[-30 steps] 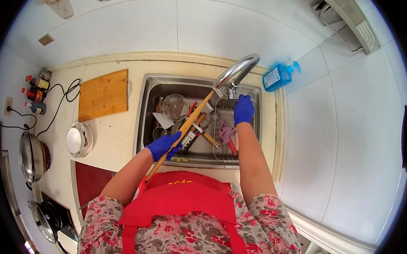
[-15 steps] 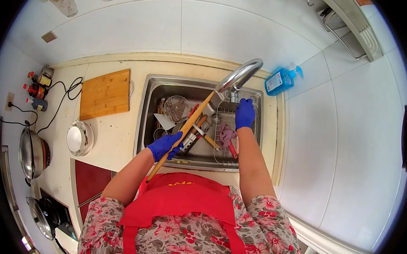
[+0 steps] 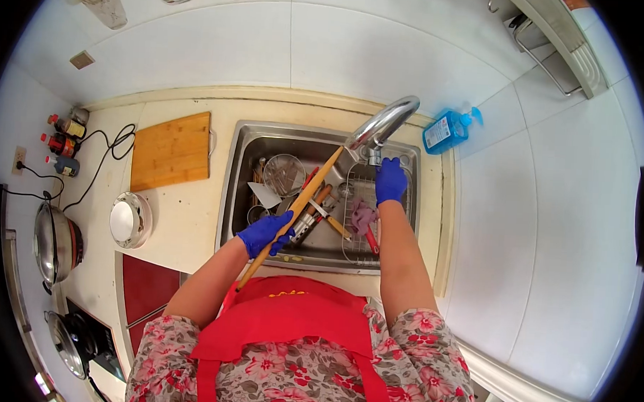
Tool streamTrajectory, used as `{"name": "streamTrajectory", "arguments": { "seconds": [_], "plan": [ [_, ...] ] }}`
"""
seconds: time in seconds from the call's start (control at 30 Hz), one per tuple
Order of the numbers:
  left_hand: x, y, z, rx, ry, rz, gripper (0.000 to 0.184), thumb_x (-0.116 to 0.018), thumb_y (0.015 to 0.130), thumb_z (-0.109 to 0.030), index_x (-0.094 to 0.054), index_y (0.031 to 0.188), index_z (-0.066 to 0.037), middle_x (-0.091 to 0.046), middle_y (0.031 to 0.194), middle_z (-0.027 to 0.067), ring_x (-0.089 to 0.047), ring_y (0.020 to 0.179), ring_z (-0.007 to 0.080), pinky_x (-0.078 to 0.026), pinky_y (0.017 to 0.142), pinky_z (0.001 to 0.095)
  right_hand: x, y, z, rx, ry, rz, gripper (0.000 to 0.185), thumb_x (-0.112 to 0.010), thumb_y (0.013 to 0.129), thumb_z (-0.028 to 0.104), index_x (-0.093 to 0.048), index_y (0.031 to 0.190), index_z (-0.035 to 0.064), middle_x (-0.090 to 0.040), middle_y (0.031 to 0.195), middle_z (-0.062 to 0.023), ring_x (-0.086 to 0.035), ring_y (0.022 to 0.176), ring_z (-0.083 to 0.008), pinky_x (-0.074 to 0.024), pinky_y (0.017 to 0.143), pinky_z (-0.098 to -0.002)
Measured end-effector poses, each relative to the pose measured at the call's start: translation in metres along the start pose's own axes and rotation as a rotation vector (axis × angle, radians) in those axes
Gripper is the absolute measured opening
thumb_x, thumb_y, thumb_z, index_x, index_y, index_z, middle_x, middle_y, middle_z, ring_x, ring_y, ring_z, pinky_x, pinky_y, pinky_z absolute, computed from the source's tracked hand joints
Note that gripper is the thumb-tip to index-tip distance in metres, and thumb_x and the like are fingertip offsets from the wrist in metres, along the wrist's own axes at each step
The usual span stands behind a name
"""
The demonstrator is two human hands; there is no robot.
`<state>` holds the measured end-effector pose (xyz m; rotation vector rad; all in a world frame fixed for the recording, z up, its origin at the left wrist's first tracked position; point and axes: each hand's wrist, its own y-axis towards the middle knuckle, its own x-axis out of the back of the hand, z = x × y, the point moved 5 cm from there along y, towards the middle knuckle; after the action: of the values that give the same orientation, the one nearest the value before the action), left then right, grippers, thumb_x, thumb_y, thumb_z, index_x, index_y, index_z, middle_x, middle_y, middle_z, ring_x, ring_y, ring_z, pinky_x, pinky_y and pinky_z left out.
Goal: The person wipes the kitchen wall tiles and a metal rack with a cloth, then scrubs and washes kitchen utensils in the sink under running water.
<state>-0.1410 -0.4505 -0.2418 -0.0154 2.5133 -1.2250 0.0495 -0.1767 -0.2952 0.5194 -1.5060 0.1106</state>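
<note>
My left hand (image 3: 266,234), in a blue glove, is wrapped round a long tapered wooden rolling pin (image 3: 309,192). The pin slants over the sink (image 3: 229,197), its far end under the spout of the chrome faucet (image 3: 384,125) and its near end by the red apron. My right hand (image 3: 391,181), gloved too, is closed at the faucet's base, where its fingers cover the handle. Below it, a purple cloth (image 3: 363,217) lies on a wire rack (image 3: 355,256) in the sink. Beneath the pin are several utensils, a strainer (image 3: 283,174) and a white-bladed tool (image 3: 265,196).
A blue pump bottle (image 3: 447,133) stands at the sink's back right corner. On the counter to the left are a cutting board (image 3: 172,151), stacked bowls (image 3: 129,220), several sauce bottles (image 3: 64,145), a black cord (image 3: 112,145) and a lidded pan (image 3: 54,243).
The whole view has shifted slightly right and down. Both hands keep their places, with the rolling pin still under the spout and my right hand still at the faucet's base.
</note>
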Motion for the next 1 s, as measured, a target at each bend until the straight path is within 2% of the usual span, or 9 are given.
{"name": "streamTrajectory", "arguments": {
  "seconds": [0.5, 0.7, 0.77, 0.83, 0.9, 0.93, 0.97, 1.0],
  "plan": [
    [0.0, 0.002, 0.003, 0.014, -0.024, 0.027, 0.049, -0.043, 0.085, -0.056, -0.049, 0.079, -0.008, -0.039, 0.053, -0.0024, -0.036, 0.038, 0.0087, -0.031, 0.035, 0.023, 0.007, -0.003, 0.005, -0.148, 0.049, 0.059, 0.012, -0.054, 0.079, 0.021, -0.057, 0.086, 0.0121, -0.052, 0.087, -0.0117, -0.06, 0.069, -0.0286, -0.0495, 0.057, -0.0401],
    [0.003, 0.006, 0.004, -0.003, -0.036, -0.001, 0.047, -0.043, 0.086, -0.054, -0.049, 0.079, -0.008, -0.04, 0.053, -0.0013, -0.036, 0.037, 0.0094, -0.031, 0.034, 0.0244, 0.015, -0.01, 0.009, -0.162, 0.117, 0.05, 0.016, -0.06, 0.075, 0.021, -0.056, 0.087, 0.0111, -0.053, 0.089, -0.0132, -0.059, 0.075, -0.0315, -0.0484, 0.06, -0.042],
    [0.004, 0.01, 0.005, -0.012, -0.024, -0.02, 0.047, -0.043, 0.086, -0.054, -0.049, 0.079, -0.008, -0.039, 0.054, -0.0015, -0.035, 0.037, 0.0093, -0.031, 0.034, 0.0241, 0.038, -0.026, 0.024, -0.202, 0.486, -0.313, 0.026, -0.063, 0.074, 0.02, -0.056, 0.096, 0.008, -0.053, 0.09, -0.0138, -0.057, 0.077, -0.0313, -0.0469, 0.066, -0.0409],
    [0.006, 0.022, 0.008, -0.022, -0.013, -0.037, 0.046, -0.044, 0.086, -0.053, -0.049, 0.079, -0.008, -0.039, 0.054, -0.0018, -0.035, 0.038, 0.0091, -0.031, 0.034, 0.0237, 0.013, -0.048, 0.058, -0.294, 1.062, -0.137, 0.037, -0.065, 0.075, 0.019, -0.052, 0.104, 0.0, -0.055, 0.095, -0.0136, -0.056, 0.08, -0.0269, -0.0452, 0.072, -0.0379],
    [0.015, 0.042, 0.011, -0.152, 0.314, -0.194, 0.043, -0.045, 0.087, -0.048, -0.05, 0.081, -0.006, -0.05, 0.057, 0.0063, -0.047, 0.041, 0.0203, -0.039, 0.039, 0.0318, -0.008, -0.081, 0.117, -0.301, 1.383, 0.056, 0.043, -0.066, 0.076, 0.019, -0.048, 0.106, -0.0064, -0.055, 0.096, -0.013, -0.056, 0.081, -0.0213, -0.0449, 0.073, -0.0342],
    [0.016, 0.049, 0.017, -0.148, 0.315, -0.194, 0.043, -0.045, 0.087, -0.048, -0.05, 0.081, -0.006, -0.05, 0.057, 0.0063, -0.047, 0.041, 0.0203, -0.039, 0.039, 0.0318, 0.009, -0.09, 0.144, -0.358, 1.403, 0.146, 0.041, -0.066, 0.075, 0.018, -0.05, 0.103, -0.0076, -0.057, 0.094, -0.0137, -0.056, 0.081, -0.021, -0.0453, 0.072, -0.0337],
    [0.021, 0.049, 0.01, -0.346, 0.662, -0.432, 0.04, -0.046, 0.087, -0.044, -0.051, 0.082, -0.005, -0.054, 0.063, 0.0124, -0.052, 0.05, 0.0273, -0.041, 0.045, 0.0368, 0.028, -0.095, 0.16, -0.415, 1.422, 0.235, 0.039, -0.066, 0.075, 0.017, -0.051, 0.1, -0.0088, -0.058, 0.092, -0.0145, -0.057, 0.081, -0.0208, -0.0457, 0.071, -0.0331],
    [0.017, 0.043, 0.0, -0.547, 1.01, -0.668, 0.038, -0.048, 0.086, -0.04, -0.051, 0.084, -0.003, -0.058, 0.069, 0.0185, -0.056, 0.058, 0.0342, -0.044, 0.052, 0.0418, 0.021, -0.094, 0.162, -0.419, 1.425, 0.235, 0.039, -0.066, 0.075, 0.017, -0.051, 0.1, -0.0088, -0.058, 0.092, -0.0145, -0.057, 0.081, -0.0208, -0.0457, 0.071, -0.0331]
  ]
}}
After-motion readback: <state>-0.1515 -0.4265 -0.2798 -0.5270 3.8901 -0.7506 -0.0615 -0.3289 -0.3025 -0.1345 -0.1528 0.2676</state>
